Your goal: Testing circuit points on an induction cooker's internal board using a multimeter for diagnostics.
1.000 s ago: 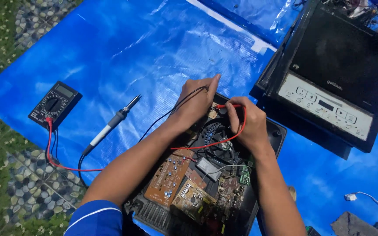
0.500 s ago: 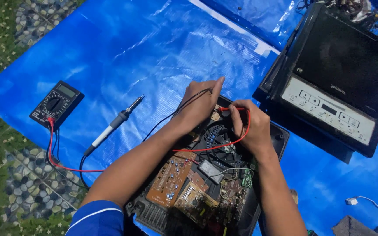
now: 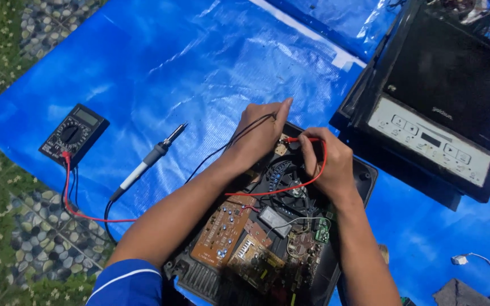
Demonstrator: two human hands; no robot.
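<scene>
An opened black appliance base (image 3: 364, 175) lies on a blue tarp, showing brown circuit boards (image 3: 222, 229) and a black fan. My left hand (image 3: 262, 133) holds a black test probe, its lead running over the fingers. My right hand (image 3: 327, 161) pinches a red test probe (image 3: 299, 139), tip pointing left toward the left hand. Both probe tips meet near the top edge of the base. The red lead (image 3: 279, 190) loops under my right hand. Red and black leads run to a black multimeter (image 3: 75, 134) at the left.
A soldering iron (image 3: 148, 161) lies on the blue tarp (image 3: 199, 68) between the multimeter and the base. The black glass cooktop lid with a white button panel (image 3: 429, 141) rests at the upper right. Pebbled ground with grass borders the tarp on the left. Small parts lie at the lower right.
Both hands stay at the top of the open base with only slight shifts of the probes. The view moved a little.
</scene>
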